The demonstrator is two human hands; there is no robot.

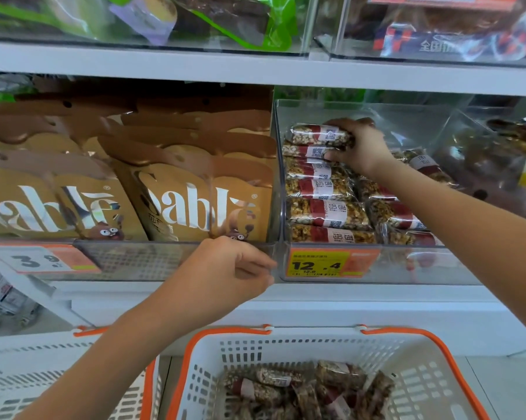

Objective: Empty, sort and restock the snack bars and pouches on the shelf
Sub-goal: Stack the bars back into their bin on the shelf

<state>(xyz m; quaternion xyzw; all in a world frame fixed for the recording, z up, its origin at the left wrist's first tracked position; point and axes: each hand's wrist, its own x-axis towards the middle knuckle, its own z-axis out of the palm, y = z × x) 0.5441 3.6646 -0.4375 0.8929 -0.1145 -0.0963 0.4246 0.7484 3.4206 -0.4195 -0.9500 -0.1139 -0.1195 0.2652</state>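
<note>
**Right hand lifts a snack bar from the clear bin**

Nearest the camera, a white basket with orange rim [192, 353] holds a loose heap of wrapped snack bars [304, 389]. A second white basket [43, 374] sits just beside it on the left.

Above them, the left hand [228, 274] hangs at the front edge of the shelf, its fingers [255, 268] loosely curled at the clear front lip of the pouch bin [134, 256]; whether they pinch the lip cannot be told. An orange price tag [331, 263] sits on the front of the neighbouring clear bar bin [407, 265].

Further back, brown and gold pouches [195, 201] stand upright in rows in the left bin. In the right bin, stacked bars with red labels [322, 192] lie on their sides. The right hand [358, 144] reaches over that stack, its fingers clamped round the top snack bar [316, 135], which is held just above the pile.

The shelf above [255, 68] carries more clear bins of packaged goods.
</note>
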